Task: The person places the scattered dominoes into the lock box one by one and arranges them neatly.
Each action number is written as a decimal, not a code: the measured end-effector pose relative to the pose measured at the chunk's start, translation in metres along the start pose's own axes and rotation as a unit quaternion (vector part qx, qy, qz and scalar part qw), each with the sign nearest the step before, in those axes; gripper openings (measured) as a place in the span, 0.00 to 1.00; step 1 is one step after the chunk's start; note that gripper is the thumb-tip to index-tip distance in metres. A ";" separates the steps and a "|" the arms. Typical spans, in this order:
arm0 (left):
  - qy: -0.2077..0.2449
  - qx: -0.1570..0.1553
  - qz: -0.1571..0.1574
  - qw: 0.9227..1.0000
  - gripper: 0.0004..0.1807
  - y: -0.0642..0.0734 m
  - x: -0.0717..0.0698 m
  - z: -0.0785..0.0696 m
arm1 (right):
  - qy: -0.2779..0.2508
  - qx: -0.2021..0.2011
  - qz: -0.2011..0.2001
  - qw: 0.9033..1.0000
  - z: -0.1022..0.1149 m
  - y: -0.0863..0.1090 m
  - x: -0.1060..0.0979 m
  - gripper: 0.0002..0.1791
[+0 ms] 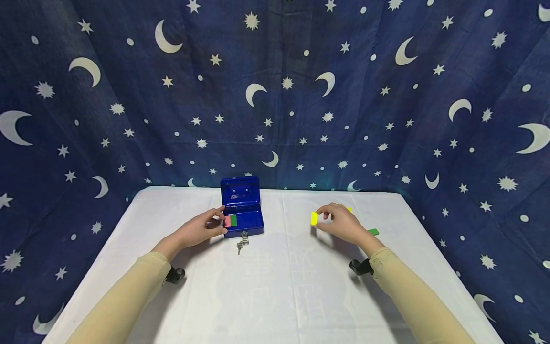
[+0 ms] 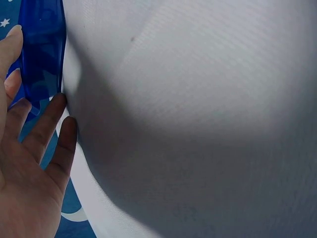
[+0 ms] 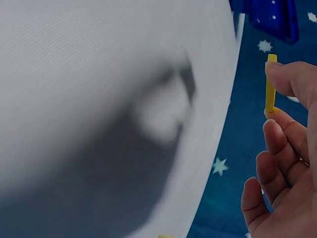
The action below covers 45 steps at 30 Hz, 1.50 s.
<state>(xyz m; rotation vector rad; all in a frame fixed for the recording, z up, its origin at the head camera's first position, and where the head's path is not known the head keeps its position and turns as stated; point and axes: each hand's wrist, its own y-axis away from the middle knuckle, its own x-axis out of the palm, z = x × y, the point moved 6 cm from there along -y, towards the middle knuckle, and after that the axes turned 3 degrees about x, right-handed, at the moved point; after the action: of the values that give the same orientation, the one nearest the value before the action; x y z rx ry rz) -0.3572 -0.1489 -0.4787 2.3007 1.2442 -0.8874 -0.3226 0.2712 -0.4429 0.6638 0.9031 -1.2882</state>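
Note:
A blue metal cash box (image 1: 244, 222) stands with its lid raised at the back of the table. Inside, at its left end, a pink block (image 1: 227, 221) and a green block (image 1: 234, 220) sit side by side. My left hand (image 1: 198, 229) rests against the box's left side, thumb near the front corner and fingers farther back. To the right of the box, my right hand (image 1: 340, 223) pinches a thin yellow block (image 3: 270, 84) upright between thumb and index finger, above the cloth. Its other fingers are loosely bent.
Keys (image 1: 239, 245) hang from the lock on the box's front. Beyond my right hand another yellow block (image 1: 350, 209) shows partly, and a green block (image 1: 373, 231) lies by that wrist. A white cloth covers the table (image 1: 258, 296); a starry blue curtain (image 1: 292, 57) hangs behind.

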 end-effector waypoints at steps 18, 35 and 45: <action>-0.004 -0.003 -0.001 1.000 0.24 0.000 0.001 0.001 | -0.003 -0.050 0.024 0.998 0.062 -0.032 0.027 0.20; -0.006 0.003 -0.004 1.000 0.24 0.000 0.000 0.000 | 0.031 -0.098 0.043 0.994 0.109 -0.056 0.060 0.22; -0.003 0.007 -0.005 1.000 0.23 0.001 -0.001 -0.001 | 0.053 -0.092 0.037 0.994 0.126 -0.071 0.074 0.23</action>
<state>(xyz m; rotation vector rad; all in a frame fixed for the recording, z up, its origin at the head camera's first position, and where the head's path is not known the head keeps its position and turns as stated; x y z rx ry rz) -0.3561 -0.1498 -0.4778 2.3026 1.2524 -0.9082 -0.3654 0.1151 -0.4369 0.6188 1.0603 -1.0966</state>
